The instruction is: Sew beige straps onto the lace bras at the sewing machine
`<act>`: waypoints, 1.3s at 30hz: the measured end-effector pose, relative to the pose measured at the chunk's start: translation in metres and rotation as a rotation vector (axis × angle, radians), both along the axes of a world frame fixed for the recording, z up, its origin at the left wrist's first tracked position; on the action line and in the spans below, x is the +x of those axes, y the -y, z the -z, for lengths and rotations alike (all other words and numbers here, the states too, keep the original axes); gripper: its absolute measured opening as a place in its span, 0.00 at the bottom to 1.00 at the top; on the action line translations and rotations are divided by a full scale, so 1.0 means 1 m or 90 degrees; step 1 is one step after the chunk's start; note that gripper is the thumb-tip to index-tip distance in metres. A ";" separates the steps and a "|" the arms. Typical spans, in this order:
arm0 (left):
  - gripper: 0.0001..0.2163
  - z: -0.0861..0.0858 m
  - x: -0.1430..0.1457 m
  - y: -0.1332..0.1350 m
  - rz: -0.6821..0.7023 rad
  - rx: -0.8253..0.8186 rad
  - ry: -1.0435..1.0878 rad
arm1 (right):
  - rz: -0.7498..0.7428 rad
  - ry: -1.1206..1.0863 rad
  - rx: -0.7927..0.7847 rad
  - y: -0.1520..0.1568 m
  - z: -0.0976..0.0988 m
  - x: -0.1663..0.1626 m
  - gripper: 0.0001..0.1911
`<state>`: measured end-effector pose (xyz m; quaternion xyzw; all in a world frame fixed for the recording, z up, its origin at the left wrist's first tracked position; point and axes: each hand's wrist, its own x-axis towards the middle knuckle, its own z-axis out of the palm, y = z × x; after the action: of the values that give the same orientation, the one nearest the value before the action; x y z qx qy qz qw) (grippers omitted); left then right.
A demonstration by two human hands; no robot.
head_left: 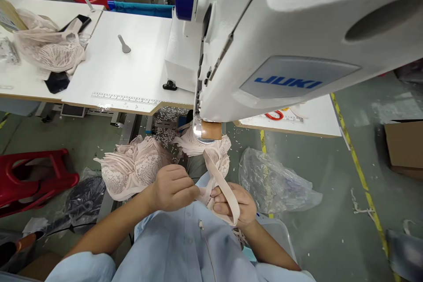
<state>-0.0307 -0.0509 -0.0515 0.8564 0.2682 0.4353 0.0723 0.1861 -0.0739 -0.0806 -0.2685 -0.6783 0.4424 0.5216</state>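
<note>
Both my hands meet low at 6 o'clock, just over my blue shirt [185,238]. My left hand [172,187] is closed in a tight pinch, its fingertips nipping the near end of the strap [222,183] where it joins pale lace. My right hand [234,205] is curled shut round the same strap, which wraps over my fingers with the thumb pressed on it.

The strap is a flat beige band. Its long axis runs from 11 o'clock, up near the machine [280,31], down to 5 o'clock, where it folds round my right hand. Its upper end points toward the machine's underside.

At 9 o'clock of my left hand lies a heap of lace bras [132,165], touching my wrist. A clear bag [274,180] sits on the floor at 3 o'clock of my right hand. The table [132,61] lies at 11 o'clock, well apart.
</note>
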 end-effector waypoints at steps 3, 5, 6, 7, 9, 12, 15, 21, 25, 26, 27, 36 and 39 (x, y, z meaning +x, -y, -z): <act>0.05 0.000 -0.001 0.000 0.006 0.002 0.001 | 0.000 0.006 0.017 0.000 0.001 0.000 0.15; 0.04 0.000 -0.001 0.000 0.007 0.010 0.003 | 0.005 0.014 0.026 0.000 0.002 0.000 0.17; 0.03 0.000 -0.001 0.000 0.007 0.015 0.002 | 0.007 0.019 0.026 0.000 0.003 0.001 0.17; 0.03 0.000 -0.001 0.000 0.005 0.019 0.002 | 0.007 0.025 0.023 0.000 0.003 0.001 0.17; 0.03 -0.001 -0.001 0.000 0.002 0.025 -0.002 | 0.004 0.034 0.026 0.000 0.003 0.001 0.17; 0.04 -0.002 -0.001 0.000 0.002 0.035 -0.011 | 0.005 0.038 0.083 -0.002 0.002 0.000 0.16; 0.04 -0.002 -0.001 0.000 0.004 0.036 -0.021 | 0.013 0.042 0.125 -0.003 0.001 -0.001 0.15; 0.01 0.000 -0.001 0.002 0.000 0.001 0.005 | 0.007 0.049 0.090 -0.002 -0.001 -0.001 0.15; 0.01 0.002 0.000 0.003 -0.003 -0.003 0.013 | 0.005 0.045 0.125 -0.004 0.000 -0.002 0.12; 0.01 0.002 0.000 0.003 -0.003 -0.005 0.013 | 0.006 0.045 0.145 -0.005 0.001 -0.002 0.13; 0.01 0.003 0.000 0.002 -0.004 -0.010 0.012 | 0.011 0.044 0.166 -0.005 0.001 -0.003 0.13; 0.06 -0.007 0.002 0.021 -0.191 -0.208 0.006 | 0.137 0.125 0.064 -0.005 0.008 -0.005 0.15; 0.06 -0.003 0.012 0.032 -0.226 -0.503 0.210 | 0.188 0.150 0.034 -0.009 0.008 -0.020 0.14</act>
<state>-0.0188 -0.0833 -0.0488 0.6231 0.5410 0.4362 0.3590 0.1662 -0.0649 -0.0887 -0.4015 -0.6992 0.3083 0.5048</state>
